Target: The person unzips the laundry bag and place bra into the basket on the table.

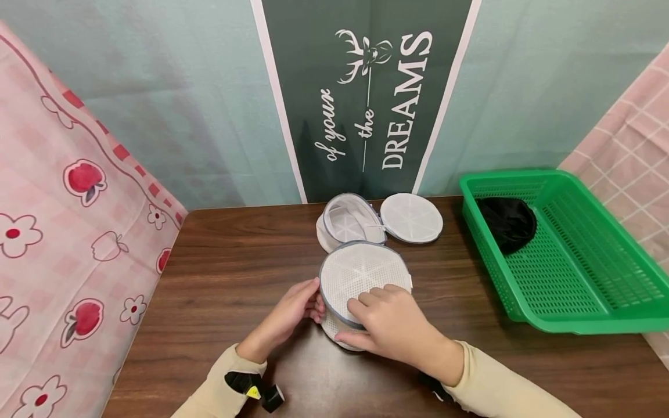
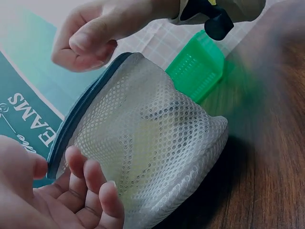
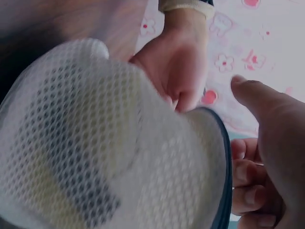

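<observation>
A white round mesh laundry bag with a grey-blue zipper rim stands on the table, its flat lid facing up. Something yellowish and dark shows through the mesh. My left hand grips the bag's left side at the rim, thumb at the zipper and fingers against the mesh wall. Over the lid's near right part lies my right hand, fingers curled with their tips by the rim. Its thumb sticks out apart from them, and nothing shows between.
Behind stands a second white mesh bag, unzipped, its round lid folded out to the right. A green plastic basket sits at the right of the wooden table, with a black cloth item inside. Curtains hang around the table.
</observation>
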The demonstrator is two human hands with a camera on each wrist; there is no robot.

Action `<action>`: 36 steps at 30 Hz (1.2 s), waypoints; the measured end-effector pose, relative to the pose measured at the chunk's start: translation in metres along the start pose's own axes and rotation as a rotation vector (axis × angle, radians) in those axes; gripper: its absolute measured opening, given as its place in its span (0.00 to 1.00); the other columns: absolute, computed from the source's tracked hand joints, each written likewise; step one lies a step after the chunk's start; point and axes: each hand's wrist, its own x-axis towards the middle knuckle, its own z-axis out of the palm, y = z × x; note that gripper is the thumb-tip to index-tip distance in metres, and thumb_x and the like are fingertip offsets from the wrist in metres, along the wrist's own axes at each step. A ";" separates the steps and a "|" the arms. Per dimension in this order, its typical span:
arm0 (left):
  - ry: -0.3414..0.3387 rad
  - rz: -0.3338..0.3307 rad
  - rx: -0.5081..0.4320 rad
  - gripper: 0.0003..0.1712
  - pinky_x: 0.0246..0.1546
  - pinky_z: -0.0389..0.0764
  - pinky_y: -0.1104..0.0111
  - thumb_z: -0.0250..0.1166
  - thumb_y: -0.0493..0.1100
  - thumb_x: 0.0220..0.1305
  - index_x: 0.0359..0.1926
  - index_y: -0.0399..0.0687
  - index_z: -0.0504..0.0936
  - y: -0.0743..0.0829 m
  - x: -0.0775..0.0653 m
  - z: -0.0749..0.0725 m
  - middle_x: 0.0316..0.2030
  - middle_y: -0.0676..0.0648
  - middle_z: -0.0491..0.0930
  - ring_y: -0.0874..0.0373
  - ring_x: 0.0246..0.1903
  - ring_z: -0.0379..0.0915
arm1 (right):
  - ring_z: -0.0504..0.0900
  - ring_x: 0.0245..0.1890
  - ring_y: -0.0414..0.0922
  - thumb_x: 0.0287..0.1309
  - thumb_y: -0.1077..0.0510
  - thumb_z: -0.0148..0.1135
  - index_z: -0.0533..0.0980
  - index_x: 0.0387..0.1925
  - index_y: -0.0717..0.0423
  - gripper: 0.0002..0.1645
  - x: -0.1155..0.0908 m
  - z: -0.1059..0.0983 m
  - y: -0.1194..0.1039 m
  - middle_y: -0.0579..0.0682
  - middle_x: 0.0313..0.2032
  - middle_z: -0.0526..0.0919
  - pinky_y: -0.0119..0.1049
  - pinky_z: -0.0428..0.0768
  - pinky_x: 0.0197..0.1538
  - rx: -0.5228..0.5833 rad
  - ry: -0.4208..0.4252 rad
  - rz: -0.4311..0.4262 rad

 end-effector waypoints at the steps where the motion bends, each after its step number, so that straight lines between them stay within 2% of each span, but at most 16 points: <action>1: -0.008 0.000 -0.005 0.20 0.28 0.77 0.72 0.43 0.46 0.82 0.32 0.45 0.72 0.000 0.000 0.000 0.25 0.51 0.73 0.61 0.24 0.71 | 0.70 0.15 0.43 0.52 0.33 0.70 0.69 0.20 0.48 0.28 0.001 0.001 -0.002 0.41 0.16 0.69 0.35 0.66 0.19 -0.002 -0.005 -0.004; 4: -0.023 0.006 -0.015 0.18 0.28 0.77 0.73 0.44 0.45 0.82 0.33 0.46 0.73 0.000 -0.001 0.001 0.25 0.51 0.73 0.62 0.24 0.71 | 0.71 0.16 0.43 0.47 0.35 0.74 0.70 0.21 0.48 0.28 0.003 0.005 -0.005 0.42 0.17 0.69 0.35 0.66 0.19 -0.025 -0.034 -0.008; 8: -0.032 0.023 -0.023 0.16 0.29 0.77 0.73 0.45 0.42 0.81 0.33 0.45 0.72 -0.001 -0.001 0.001 0.25 0.52 0.73 0.62 0.25 0.71 | 0.73 0.16 0.43 0.47 0.42 0.76 0.70 0.22 0.50 0.24 0.003 0.009 -0.007 0.44 0.17 0.71 0.35 0.67 0.18 -0.064 -0.068 0.002; 13: -0.027 0.029 -0.031 0.15 0.29 0.76 0.73 0.47 0.42 0.81 0.34 0.46 0.73 -0.003 0.000 0.001 0.25 0.52 0.72 0.62 0.25 0.71 | 0.74 0.17 0.43 0.49 0.47 0.73 0.71 0.22 0.51 0.20 0.001 0.013 -0.009 0.44 0.18 0.72 0.35 0.68 0.18 -0.070 -0.090 0.016; 19: -0.030 0.014 -0.037 0.15 0.28 0.76 0.73 0.48 0.42 0.81 0.34 0.46 0.72 -0.006 0.000 0.002 0.25 0.51 0.72 0.62 0.26 0.71 | 0.73 0.15 0.42 0.51 0.52 0.70 0.71 0.22 0.50 0.15 -0.001 0.015 -0.013 0.43 0.17 0.72 0.32 0.64 0.17 -0.071 -0.122 0.000; 27: -0.030 0.009 -0.052 0.13 0.28 0.75 0.74 0.49 0.42 0.80 0.35 0.46 0.73 -0.007 0.000 0.002 0.25 0.51 0.73 0.63 0.26 0.71 | 0.74 0.15 0.43 0.51 0.47 0.73 0.71 0.24 0.50 0.19 -0.001 0.019 -0.017 0.43 0.16 0.72 0.34 0.66 0.17 -0.093 -0.139 0.046; 36: -0.035 -0.003 -0.066 0.13 0.27 0.75 0.74 0.48 0.42 0.81 0.35 0.46 0.72 -0.007 -0.002 0.001 0.26 0.51 0.74 0.64 0.26 0.72 | 0.74 0.14 0.42 0.54 0.53 0.72 0.73 0.25 0.49 0.14 -0.003 0.021 -0.018 0.43 0.17 0.71 0.34 0.66 0.15 -0.039 -0.137 0.041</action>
